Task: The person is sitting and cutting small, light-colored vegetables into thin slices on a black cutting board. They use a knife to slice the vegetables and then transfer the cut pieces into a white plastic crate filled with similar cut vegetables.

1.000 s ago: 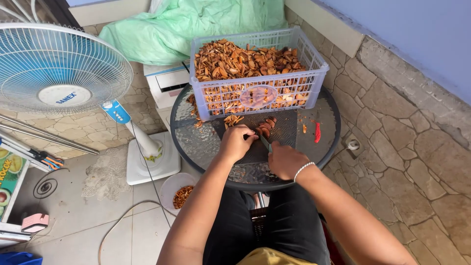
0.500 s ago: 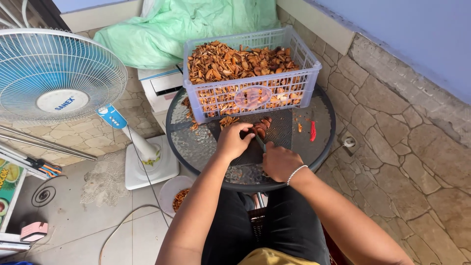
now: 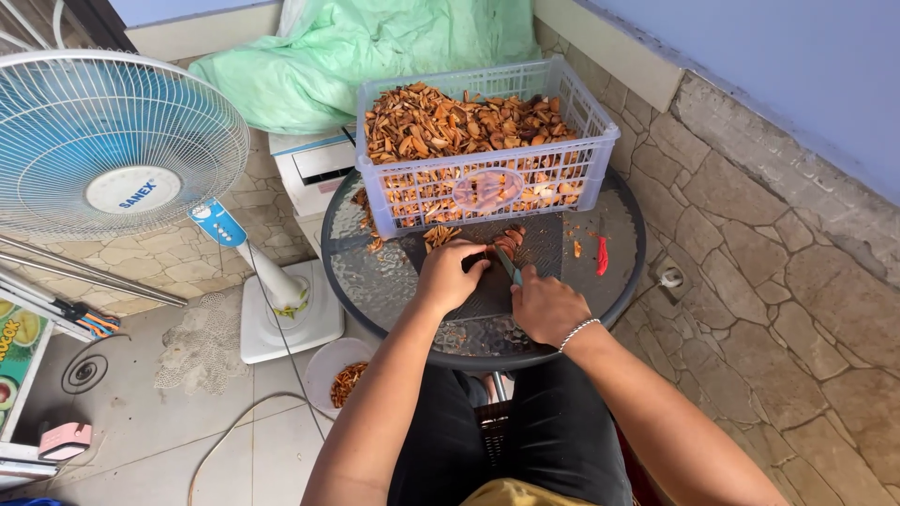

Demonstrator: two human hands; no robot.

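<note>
On the round dark glass-topped desk (image 3: 375, 272), a dark rectangular cutting mat (image 3: 544, 248) is laid, and both hands are placed over it. The left hand (image 3: 448, 275) is curled, fingers together, pressing down on small orange-brown dried pieces (image 3: 502, 242) at the mat's far edge. The right hand (image 3: 547, 306) is clamped around the handle of a small green-handled knife (image 3: 509, 266), whose blade is pointed away from the body toward the pieces beside the left hand's fingertips. A thin silver bracelet (image 3: 578, 331) is worn on the right wrist.

Just behind the mat, a pale lilac slatted plastic crate (image 3: 487, 192) is set on the desk, heaped with the same orange-brown dried pieces. A small red object (image 3: 602, 255), possibly a chilli, is seen lying on the desk to the right of the mat. On the tiled floor (image 3: 141, 422) to the left, a white and blue standing fan (image 3: 117, 150) is placed, and a small white bowl (image 3: 339, 375) holding brown pieces is seen near the desk's edge. A green plastic sheet (image 3: 375, 47) is bundled against the wall behind the crate.
</note>
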